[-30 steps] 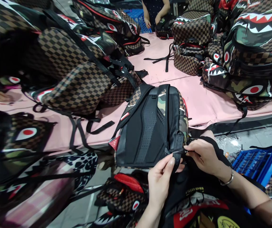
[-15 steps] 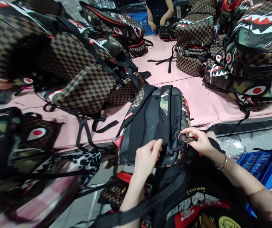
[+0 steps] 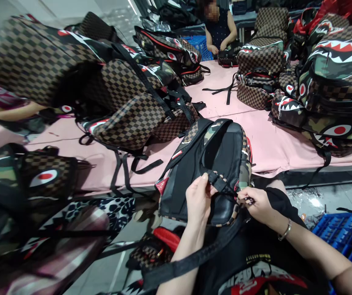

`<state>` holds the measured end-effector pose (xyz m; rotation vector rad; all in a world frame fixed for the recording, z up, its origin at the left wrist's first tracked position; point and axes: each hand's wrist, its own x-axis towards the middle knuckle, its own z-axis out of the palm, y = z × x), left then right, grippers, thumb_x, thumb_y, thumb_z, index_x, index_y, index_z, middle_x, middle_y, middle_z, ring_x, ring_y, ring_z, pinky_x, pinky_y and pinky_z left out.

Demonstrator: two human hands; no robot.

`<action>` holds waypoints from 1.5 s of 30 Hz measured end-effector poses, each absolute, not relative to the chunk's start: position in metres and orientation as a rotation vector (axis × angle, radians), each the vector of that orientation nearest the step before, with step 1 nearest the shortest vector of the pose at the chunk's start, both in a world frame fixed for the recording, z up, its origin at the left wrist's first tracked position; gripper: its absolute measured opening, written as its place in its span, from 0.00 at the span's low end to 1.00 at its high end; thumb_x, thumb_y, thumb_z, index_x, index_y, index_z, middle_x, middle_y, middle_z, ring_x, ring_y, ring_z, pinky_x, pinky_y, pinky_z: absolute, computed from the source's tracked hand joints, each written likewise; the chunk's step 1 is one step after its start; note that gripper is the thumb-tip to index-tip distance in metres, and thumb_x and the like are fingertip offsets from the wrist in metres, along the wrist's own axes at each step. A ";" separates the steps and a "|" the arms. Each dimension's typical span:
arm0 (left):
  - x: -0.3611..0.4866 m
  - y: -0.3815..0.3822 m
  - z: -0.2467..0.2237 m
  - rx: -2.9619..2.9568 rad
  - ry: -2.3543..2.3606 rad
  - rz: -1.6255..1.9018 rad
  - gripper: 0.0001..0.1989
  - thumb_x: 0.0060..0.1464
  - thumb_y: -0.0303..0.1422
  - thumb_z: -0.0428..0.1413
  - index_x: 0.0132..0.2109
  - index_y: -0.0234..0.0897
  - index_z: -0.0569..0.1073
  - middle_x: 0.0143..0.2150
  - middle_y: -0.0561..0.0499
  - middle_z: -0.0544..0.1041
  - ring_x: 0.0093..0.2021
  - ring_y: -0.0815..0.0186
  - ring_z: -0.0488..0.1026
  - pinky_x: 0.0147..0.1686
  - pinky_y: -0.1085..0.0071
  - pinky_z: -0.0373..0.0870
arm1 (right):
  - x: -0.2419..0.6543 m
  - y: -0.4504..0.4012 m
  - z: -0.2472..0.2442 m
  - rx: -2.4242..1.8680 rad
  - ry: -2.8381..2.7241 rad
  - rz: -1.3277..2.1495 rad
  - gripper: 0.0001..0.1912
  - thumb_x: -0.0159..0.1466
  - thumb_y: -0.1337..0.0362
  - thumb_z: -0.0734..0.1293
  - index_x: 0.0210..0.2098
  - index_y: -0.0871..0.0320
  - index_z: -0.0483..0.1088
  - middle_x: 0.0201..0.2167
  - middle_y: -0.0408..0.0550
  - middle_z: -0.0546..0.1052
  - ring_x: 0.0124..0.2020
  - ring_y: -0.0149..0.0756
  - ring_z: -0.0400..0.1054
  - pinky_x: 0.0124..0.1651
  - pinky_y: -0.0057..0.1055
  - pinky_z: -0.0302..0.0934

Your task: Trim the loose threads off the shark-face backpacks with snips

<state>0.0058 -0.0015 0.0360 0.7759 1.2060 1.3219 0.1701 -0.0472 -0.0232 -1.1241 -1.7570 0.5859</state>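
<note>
I log black backpack (image 3: 178,190) just off centre toward 4 o'clock, across table (image 3: 268,141) edge, grip of left hand (image 3: 198,200) pinched on strap (image 3: 220,182), grip of right hand (image 3: 256,204) closed around small dark item (image 3: 249,200), type undetermined

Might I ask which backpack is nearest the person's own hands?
The backpack at the near edge of the pink table, black back panel up; unlike the others, its strap is in the left hand.

The backpack (image 3: 176,191) lies black back up at the pink table's (image 3: 274,143) edge, checks along its rim, one strap (image 3: 220,183) held.
</note>
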 end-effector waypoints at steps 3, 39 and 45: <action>0.015 -0.004 0.041 0.638 1.136 1.352 0.17 0.39 0.41 0.61 0.31 0.29 0.75 0.23 0.50 0.74 0.21 0.70 0.69 0.19 0.77 0.65 | 0.171 -0.047 -0.016 -1.127 -1.667 0.534 0.08 0.61 0.68 0.59 0.34 0.58 0.70 0.26 0.45 0.75 0.26 0.30 0.68 0.30 0.25 0.62; 0.026 -0.026 0.023 1.047 1.180 1.347 0.12 0.45 0.34 0.59 0.37 0.38 0.65 0.24 0.58 0.69 0.23 0.73 0.66 0.26 0.78 0.64 | 0.171 -0.013 0.037 -0.861 -1.305 1.854 0.20 0.56 0.49 0.62 0.20 0.57 0.53 0.12 0.32 0.49 0.14 0.20 0.39 0.17 0.22 0.33; 0.009 -0.026 0.033 1.308 1.185 0.996 0.05 0.48 0.32 0.54 0.29 0.35 0.72 0.28 0.51 0.71 0.30 0.68 0.67 0.32 0.74 0.64 | 0.168 -0.011 0.033 -0.926 -1.261 1.858 0.18 0.54 0.52 0.64 0.20 0.58 0.55 0.11 0.31 0.50 0.13 0.20 0.39 0.16 0.22 0.33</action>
